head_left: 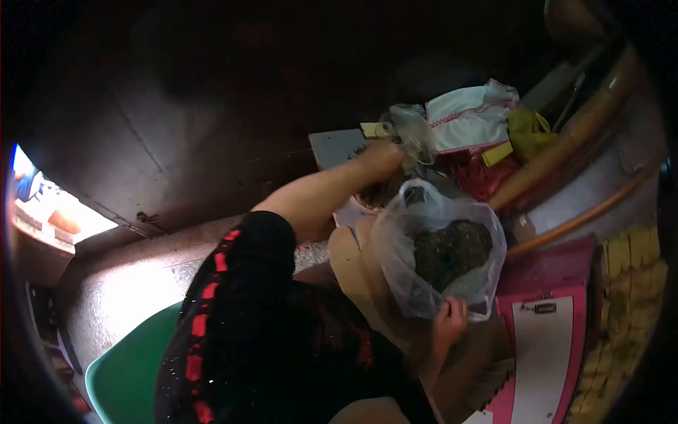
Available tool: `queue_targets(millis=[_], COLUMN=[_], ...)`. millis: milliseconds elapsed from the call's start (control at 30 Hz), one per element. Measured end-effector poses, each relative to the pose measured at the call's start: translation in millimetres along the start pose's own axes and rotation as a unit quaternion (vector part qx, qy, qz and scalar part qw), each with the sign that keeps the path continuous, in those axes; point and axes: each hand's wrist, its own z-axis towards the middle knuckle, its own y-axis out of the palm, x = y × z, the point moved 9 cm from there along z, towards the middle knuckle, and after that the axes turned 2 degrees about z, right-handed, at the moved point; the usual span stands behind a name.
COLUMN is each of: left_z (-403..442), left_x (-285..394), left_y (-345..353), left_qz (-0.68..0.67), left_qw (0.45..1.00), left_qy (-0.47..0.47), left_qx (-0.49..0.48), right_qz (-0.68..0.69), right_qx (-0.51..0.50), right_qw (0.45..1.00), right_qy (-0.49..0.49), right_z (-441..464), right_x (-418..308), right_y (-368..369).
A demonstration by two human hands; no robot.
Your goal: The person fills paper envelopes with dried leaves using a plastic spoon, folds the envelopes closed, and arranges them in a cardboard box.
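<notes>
A translucent white plastic bag (395, 251) stands with its mouth wide, holding a dark greenish-brown mass (455, 251) of loose, fine-looking material. My right hand (450, 323) has its fingers curled on the bag's near rim. My left hand (383, 160) is stretched forward beyond the bag, beside a small clear plastic bag (412, 131). Its fingers are turned away and hidden, so whether it grips anything does not show. Below that hand lies a dark, cluttered patch I cannot make out.
White cloth with red edging (466, 116), a yellow-green bundle (530, 133) and red netting (480, 175) lie at the back. A curved wooden bar (565, 145) crosses the right side. A pink-and-white panel (542, 353) stands lower right; a green chair (134, 353) is lower left.
</notes>
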Motion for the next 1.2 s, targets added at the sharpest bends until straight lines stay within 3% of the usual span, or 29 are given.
queue_targets(millis=[33, 100, 167, 233, 300, 367, 433, 467, 700, 967, 1200], left_z=[2.0, -1.9, -2.9, -0.9, 5.2, 16.9, 21.4, 24.2, 33.7, 28.8, 35.4], left_x=[-1.1, 0.0, -5.9, -11.3, -7.4, -4.4, -18.3, -24.9, -33.6, -20.5, -14.7], left_y=[-2.8, -8.3, -16.3, -14.1, -24.0, -20.1, 21.1, 28.3, 16.0, 2.8, 5.4], left_qz=[0.075, 0.087, 0.067, 0.049, 0.105, 0.069, 0.088, 0.043, 0.052, 0.126, 0.076], left_qw=[0.994, 0.988, 0.994, 0.992, 0.991, 0.992, 0.965, 0.959, 0.969, 0.982, 0.978], left_qy=[-0.053, -0.074, -0.07, -0.101, -0.011, 0.034, -0.095, -0.122, -0.156, -0.08, -0.099], left_qx=[-0.061, -0.105, -0.047, -0.057, 0.083, 0.104, -0.229, -0.253, -0.182, -0.111, -0.168], right_qz=[0.005, 0.001, 0.002, 0.009, 0.014, 0.019, 0.023, 0.022, 0.022, 0.01, 0.014], right_qx=[0.0, 0.001, 0.001, 0.003, 0.0, -0.002, 0.005, 0.006, 0.017, 0.009, -0.007], right_qw=[1.0, 1.0, 1.0, 1.0, 1.0, 1.0, 1.0, 1.0, 0.999, 0.999, 0.999], right_qy=[0.01, 0.016, 0.016, 0.029, 0.025, 0.015, 0.02, 0.021, 0.035, 0.029, 0.031], right_z=[-0.1, -0.1, 0.3, -1.8, -3.7, -4.4, -6.1, -7.3, -14.5, -16.5, -16.6], right_x=[0.2, -4.1, -6.8, -5.8, -7.0, -8.9, -10.8, -11.3, -4.9, -1.5, 1.3], right_y=[1.3, 0.2, -0.4, 0.7, 1.9, 1.4, 1.3, 1.6, 1.9, 4.8, 8.3])
